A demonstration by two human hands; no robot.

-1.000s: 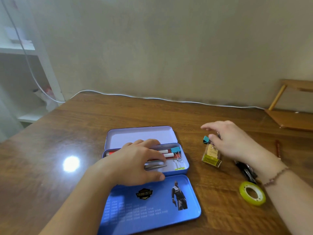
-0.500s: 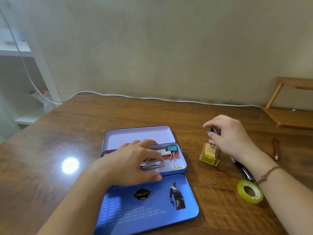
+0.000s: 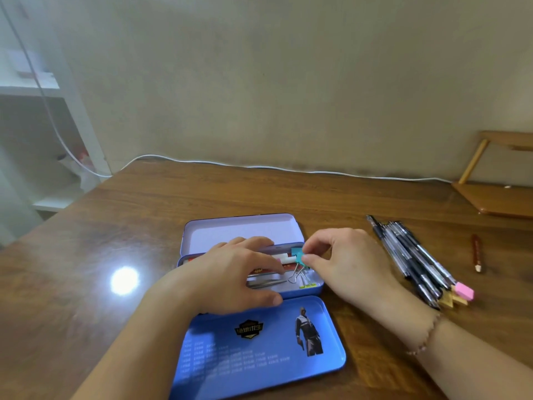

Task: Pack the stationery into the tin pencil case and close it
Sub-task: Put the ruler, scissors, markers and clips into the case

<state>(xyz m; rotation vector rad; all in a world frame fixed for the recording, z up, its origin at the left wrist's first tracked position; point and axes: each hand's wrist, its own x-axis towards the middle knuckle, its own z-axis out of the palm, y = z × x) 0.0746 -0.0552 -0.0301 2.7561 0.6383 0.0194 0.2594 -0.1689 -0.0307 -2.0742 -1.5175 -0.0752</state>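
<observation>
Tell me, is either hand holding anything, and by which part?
The right hand pinches a teal binder clip by its coloured body, over the tin pencil case. The left hand rests on the case, gripping nothing.

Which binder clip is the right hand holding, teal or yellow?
The teal binder clip, pinched by the right hand; the yellow binder clip lies untouched in the tin.
</observation>
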